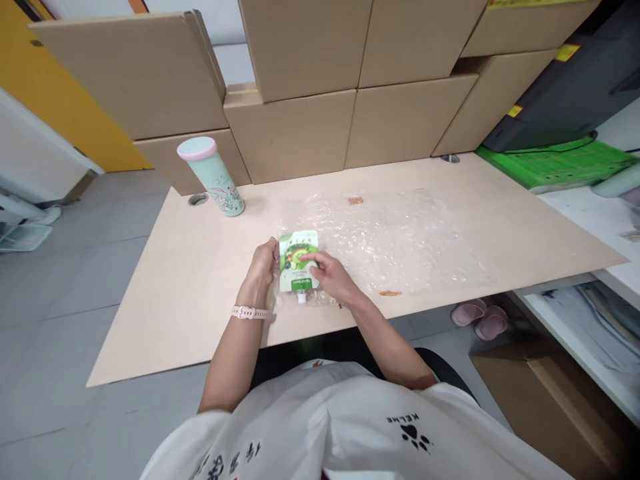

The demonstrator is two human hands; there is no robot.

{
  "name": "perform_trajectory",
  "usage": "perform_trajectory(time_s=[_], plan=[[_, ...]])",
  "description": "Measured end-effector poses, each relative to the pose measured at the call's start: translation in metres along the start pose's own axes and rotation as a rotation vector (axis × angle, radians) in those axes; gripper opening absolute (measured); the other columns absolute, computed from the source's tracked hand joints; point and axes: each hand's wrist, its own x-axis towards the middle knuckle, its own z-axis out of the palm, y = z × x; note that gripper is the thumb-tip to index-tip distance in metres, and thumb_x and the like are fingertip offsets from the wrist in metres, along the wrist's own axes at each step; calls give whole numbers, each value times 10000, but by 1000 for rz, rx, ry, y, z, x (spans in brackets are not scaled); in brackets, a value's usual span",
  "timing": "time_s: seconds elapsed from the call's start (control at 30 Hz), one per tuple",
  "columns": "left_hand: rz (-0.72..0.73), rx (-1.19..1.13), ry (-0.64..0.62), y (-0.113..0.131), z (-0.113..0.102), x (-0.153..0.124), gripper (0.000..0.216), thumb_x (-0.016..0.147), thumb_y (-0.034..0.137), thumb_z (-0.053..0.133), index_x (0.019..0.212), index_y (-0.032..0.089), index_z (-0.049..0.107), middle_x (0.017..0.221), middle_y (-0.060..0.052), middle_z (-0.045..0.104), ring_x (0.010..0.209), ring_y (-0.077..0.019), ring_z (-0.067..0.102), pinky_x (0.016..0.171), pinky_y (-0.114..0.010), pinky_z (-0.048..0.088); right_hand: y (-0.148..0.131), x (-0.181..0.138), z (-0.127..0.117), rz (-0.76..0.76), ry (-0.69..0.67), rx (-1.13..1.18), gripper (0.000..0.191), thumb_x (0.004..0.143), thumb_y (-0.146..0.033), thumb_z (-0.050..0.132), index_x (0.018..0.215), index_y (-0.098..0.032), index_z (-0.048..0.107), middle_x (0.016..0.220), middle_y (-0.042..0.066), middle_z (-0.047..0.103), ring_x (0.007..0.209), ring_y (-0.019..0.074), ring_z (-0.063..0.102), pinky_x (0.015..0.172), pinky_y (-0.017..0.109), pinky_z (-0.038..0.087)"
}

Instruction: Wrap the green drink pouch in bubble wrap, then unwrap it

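Note:
A green and white spouted pouch [295, 257] lies flat on the left end of a long sheet of clear bubble wrap [400, 233], with its white cap toward me. My left hand [259, 270], with a pale watch band at the wrist, is closed at the sheet's left edge, beside the pouch. It seems to pinch the wrap there, though the fingertips are partly hidden. Across the pouch's right side reaches my right hand [334, 277], its index finger stretched out over the printed front and the thumb apart from it.
On the light wooden table [165, 300] stands a mint tumbler [217, 180] with a pink rim, at the back left. Stacked cardboard boxes [300, 133] line the back edge. A green crate [565, 163] sits at the far right, above a white shelf [580, 207].

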Motion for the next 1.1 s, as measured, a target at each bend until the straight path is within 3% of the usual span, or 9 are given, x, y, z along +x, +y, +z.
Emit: perform_trajectory(time_s=[0.13,0.3,0.5,0.67,0.8,1.1], plan=[[42,8,-68,-2,-2,0,171,723,278,732,755,144,630,534,24,562,423,-82,465,441,-214,357,8,1,0,-15,-34,-317,358,927,-150,470,1190,-270,681,1179,63,632,990,221,611,869,441,531],[49,2,-94,1,0,-9,342,572,216,821,860,136,657,658,-10,676,523,-119,593,514,-232,453,1,-6,7,-63,36,-555,466,937,-177,520,1388,-286,555,1219,89,620,1056,252,592,907,439,511],[70,-8,-86,3,5,-15,328,556,199,796,842,132,650,666,-13,690,543,-129,623,545,-244,494,6,-9,11,-93,194,-896,529,941,-417,609,1442,-267,534,1550,139,423,1309,373,431,1026,537,431],[93,-19,-81,0,6,-13,322,565,177,768,859,130,646,680,-23,702,579,-147,651,586,-261,524,10,-7,6,-118,89,-941,490,1017,-389,461,1481,-235,495,1534,98,501,1340,323,438,1071,499,385],[87,-8,-91,0,5,-13,299,581,186,759,854,130,649,683,-28,702,584,-149,653,589,-261,523,10,-9,7,-140,-6,-948,509,1046,-322,361,1543,-222,407,1620,44,385,1452,301,339,1144,484,311],[88,4,-90,1,5,-13,313,589,272,792,836,139,655,683,-13,682,588,-139,628,581,-252,491,12,-9,7,-139,-16,-928,518,1042,-330,384,1554,-251,378,1637,38,353,1485,277,310,1170,475,280]])
